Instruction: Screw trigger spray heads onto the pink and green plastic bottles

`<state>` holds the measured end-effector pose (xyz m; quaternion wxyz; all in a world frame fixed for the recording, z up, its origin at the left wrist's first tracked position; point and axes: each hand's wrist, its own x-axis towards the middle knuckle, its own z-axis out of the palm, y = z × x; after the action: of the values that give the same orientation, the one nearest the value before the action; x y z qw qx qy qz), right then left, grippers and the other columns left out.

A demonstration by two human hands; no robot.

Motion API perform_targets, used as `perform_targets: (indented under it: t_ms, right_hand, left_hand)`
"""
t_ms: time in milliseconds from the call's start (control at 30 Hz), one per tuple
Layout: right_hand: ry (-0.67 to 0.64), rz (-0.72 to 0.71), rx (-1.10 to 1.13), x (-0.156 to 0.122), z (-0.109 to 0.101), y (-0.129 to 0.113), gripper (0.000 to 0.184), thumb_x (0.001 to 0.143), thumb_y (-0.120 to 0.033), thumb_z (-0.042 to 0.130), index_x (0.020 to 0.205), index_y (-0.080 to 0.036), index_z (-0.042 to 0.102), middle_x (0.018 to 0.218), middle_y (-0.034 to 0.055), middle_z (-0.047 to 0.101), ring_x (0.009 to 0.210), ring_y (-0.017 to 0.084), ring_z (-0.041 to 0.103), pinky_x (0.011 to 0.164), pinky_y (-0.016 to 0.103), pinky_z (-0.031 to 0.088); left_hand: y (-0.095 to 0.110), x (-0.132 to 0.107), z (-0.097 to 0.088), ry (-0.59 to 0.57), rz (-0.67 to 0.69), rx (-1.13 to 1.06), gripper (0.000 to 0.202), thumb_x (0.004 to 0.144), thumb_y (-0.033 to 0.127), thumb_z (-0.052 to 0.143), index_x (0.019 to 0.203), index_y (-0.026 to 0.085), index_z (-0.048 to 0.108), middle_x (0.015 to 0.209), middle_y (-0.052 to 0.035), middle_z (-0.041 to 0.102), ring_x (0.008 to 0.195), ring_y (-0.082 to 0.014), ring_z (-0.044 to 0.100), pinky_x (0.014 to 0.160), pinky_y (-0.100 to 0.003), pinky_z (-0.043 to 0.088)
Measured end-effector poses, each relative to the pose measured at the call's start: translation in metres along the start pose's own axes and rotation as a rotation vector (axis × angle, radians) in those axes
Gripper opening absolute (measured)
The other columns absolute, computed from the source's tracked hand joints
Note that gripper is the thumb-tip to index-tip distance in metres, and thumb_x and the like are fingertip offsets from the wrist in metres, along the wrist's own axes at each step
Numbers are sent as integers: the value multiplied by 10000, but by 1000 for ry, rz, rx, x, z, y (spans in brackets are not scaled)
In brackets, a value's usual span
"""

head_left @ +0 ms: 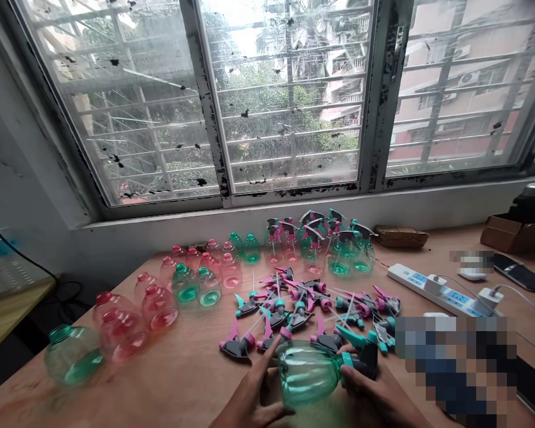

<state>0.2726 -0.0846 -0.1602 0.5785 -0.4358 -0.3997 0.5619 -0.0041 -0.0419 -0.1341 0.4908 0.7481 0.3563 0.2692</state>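
A clear green spray bottle [310,374] lies sideways between my hands above the table's near side, its neck pointing right. My left hand [254,392] is closed around its base end, thumb below and fingers above. At the neck, my right hand [377,386] grips a dark grey trigger spray head [366,359] with a teal collar and trigger. The collar sits at the bottle's mouth; how far it is screwed on cannot be made out. Just beyond lies a spread of loose spray heads [298,312], pink-and-grey and teal-and-grey, with thin tubes.
Pink bottles [123,336] and green bottles [74,356] without heads line the left side. Several bottles with spray heads [314,255] stand near the window wall. To the right are a white power strip [443,291] with plugs, a black phone [524,273] and a cardboard box [517,233].
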Motion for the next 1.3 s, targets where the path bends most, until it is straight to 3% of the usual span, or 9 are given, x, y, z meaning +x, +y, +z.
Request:
perform_targets:
  t_ms: [100, 167, 333, 533, 700, 833, 1033, 1167, 1300]
  right_hand:
    - [8, -11, 3, -1, 2, -1, 511, 655, -545, 875, 927, -210, 601, 560, -34, 667, 460, 144, 564, 458, 264, 417]
    - [16, -8, 15, -1, 2, -1, 510, 653, -545, 877, 930, -213, 605, 556, -38, 664, 451, 141, 558, 455, 259, 410]
    - [34, -16, 45, -1, 2, 0, 503, 645, -519, 894, 927, -214, 613, 581, -39, 665, 493, 140, 582, 481, 241, 411]
    - [24, 21, 47, -2, 4, -4, 517, 646, -535, 889, 926, -204, 607, 552, -38, 656, 478, 145, 576, 466, 238, 410]
    - [13, 35, 44, -2, 4, -4, 534, 652, -552, 879, 944, -206, 596, 548, -37, 663, 449, 132, 552, 457, 244, 422]
    - [7, 33, 31, 0, 1, 1, 541, 654, -563, 872, 959, -214, 595, 542, -40, 657, 437, 136, 545, 450, 250, 426]
    - [0, 18, 24, 2, -2, 6, 536, 657, -556, 873, 949, -212, 585, 569, -25, 674, 466, 146, 570, 467, 243, 427]
    - [-14, 24, 20, 1, -1, 2, 538, 669, -558, 867, 960, -211, 576, 569, -20, 681, 471, 145, 563, 475, 247, 432]
    - [-22, 34, 7, -1, 3, -5, 539, 650, -599, 854, 938, -212, 613, 556, -28, 646, 474, 146, 541, 476, 247, 408]
  left_hand:
    - [2, 0, 1, -32, 33, 20, 967, 854, 206, 723, 1600, 271, 111, 1365, -121, 646, 1053, -259, 697, 1006, -380, 520]
    - [7, -1, 1, -24, 7, -7, 1035, 796, 188, 776, 1596, 286, 127, 1437, -116, 589, 1156, -284, 661, 1053, -382, 492]
    - [16, -3, -1, -12, -72, -19, 1022, 675, 122, 857, 1534, 249, 318, 1620, -109, 386, 1515, -344, 290, 1239, -418, 287]
    - [7, -5, -1, 8, -2, 53, 933, 831, 131, 709, 1585, 315, 192, 1643, -95, 346, 1505, -348, 322, 1202, -459, 353]
    - [7, -3, -1, -4, -77, -15, 1133, 688, 106, 853, 1584, 332, 197, 1676, -64, 271, 1528, -373, 245, 1231, -481, 312]
    - [3, -2, -1, 10, -59, 41, 1046, 709, 119, 838, 1568, 305, 271, 1690, -62, 229, 1557, -337, 164, 1264, -486, 233]
    - [5, -2, 0, 6, -11, -10, 1001, 813, 139, 731, 1587, 369, 140, 1682, -33, 257, 1540, -333, 237, 1247, -480, 271]
    - [9, -1, -1, -26, -25, -102, 1043, 759, 147, 787, 1586, 335, 181, 1690, -62, 226, 1495, -350, 345, 1226, -481, 314]
    - [3, 1, -4, -8, -24, -19, 1003, 753, 164, 807, 1574, 316, 251, 1686, -55, 241, 1528, -347, 262, 1237, -479, 294]
